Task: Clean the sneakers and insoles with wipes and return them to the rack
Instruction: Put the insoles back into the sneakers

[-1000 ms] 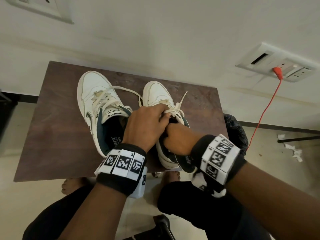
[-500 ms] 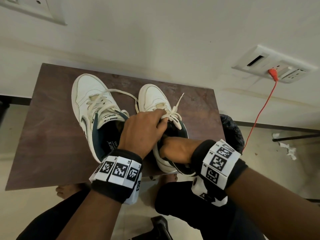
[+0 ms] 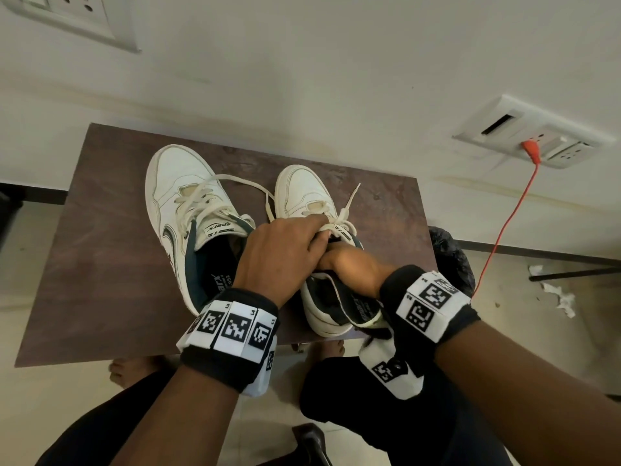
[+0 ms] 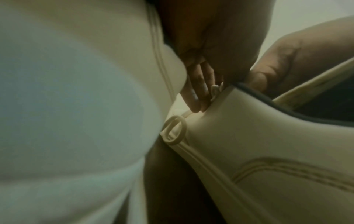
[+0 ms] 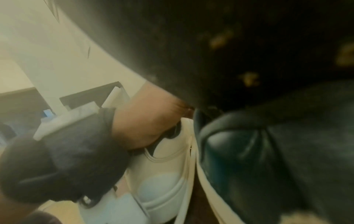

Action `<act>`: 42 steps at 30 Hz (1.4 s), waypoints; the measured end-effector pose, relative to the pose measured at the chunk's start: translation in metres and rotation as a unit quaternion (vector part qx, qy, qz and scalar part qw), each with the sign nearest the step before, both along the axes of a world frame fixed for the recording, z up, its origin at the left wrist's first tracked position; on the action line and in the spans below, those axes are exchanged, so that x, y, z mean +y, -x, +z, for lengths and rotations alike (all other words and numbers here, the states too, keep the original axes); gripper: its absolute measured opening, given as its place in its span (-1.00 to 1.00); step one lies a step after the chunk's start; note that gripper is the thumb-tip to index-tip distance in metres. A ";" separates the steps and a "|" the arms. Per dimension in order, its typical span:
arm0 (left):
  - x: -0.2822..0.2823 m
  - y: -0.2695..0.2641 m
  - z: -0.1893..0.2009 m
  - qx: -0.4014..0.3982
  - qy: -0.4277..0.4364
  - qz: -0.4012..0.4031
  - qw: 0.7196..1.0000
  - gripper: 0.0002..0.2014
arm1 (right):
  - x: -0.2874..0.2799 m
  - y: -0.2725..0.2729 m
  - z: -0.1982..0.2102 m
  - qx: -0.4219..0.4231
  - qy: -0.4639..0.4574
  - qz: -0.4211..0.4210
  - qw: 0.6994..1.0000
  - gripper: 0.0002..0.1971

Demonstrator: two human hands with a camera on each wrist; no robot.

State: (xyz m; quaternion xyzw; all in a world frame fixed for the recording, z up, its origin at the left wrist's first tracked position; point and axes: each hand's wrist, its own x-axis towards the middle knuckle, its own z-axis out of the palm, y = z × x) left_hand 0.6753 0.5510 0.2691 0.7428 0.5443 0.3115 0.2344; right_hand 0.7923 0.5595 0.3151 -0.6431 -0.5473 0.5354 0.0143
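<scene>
Two white sneakers with dark green lining stand side by side on a brown table [image 3: 100, 264]. The left sneaker [image 3: 181, 193] lies untouched, its laces loose. My left hand [image 3: 285, 250] grips the tongue and laces of the right sneaker [image 3: 299, 190]; its fingers [image 4: 195, 94] curl along the lace edge. My right hand [image 3: 353, 264] reaches into that shoe's opening, its fingers hidden inside. The heel end of a dark insole [image 3: 361, 309] with a pale edge stands up out of the shoe under my right wrist.
A black bag [image 3: 450, 257] sits off the table's right edge. An orange cable [image 3: 504, 230] hangs from a wall socket [image 3: 537, 142]. Crumpled white wipes [image 3: 554, 294] lie on the floor at the right. My bare feet [image 3: 131, 371] are under the table's near edge.
My right hand has gone deeper into the right sneaker. My left hand keeps its hold on the tongue and laces. The left sneaker has not moved.
</scene>
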 end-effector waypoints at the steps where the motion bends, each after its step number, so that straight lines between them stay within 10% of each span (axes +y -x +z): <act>1: 0.001 0.000 -0.001 0.003 -0.005 0.000 1.000 -0.81 | 0.000 -0.001 0.003 -0.016 -0.011 0.025 1.000 -0.75; 16: 0.001 0.000 -0.004 0.022 -0.010 0.000 1.000 -0.79 | -0.018 0.000 -0.026 -0.256 -0.009 0.293 0.921 -0.66; 26: 0.001 0.000 -0.003 0.027 -0.007 -0.005 1.000 -0.78 | 0.003 -0.004 -0.019 0.018 -0.049 -0.019 0.998 -0.76; 30: 0.001 0.000 -0.003 0.031 -0.004 -0.007 0.999 -0.78 | 0.006 -0.008 -0.022 -0.119 -0.098 0.109 0.982 -0.75; 35: 0.002 -0.001 -0.003 0.025 -0.001 -0.005 1.000 -0.76 | 0.013 0.009 -0.047 -0.347 -0.046 0.291 0.890 -0.56; 42: 0.001 -0.001 -0.001 0.039 0.006 -0.010 0.999 -0.75 | 0.006 0.002 -0.059 -0.371 -0.054 0.311 0.873 -0.54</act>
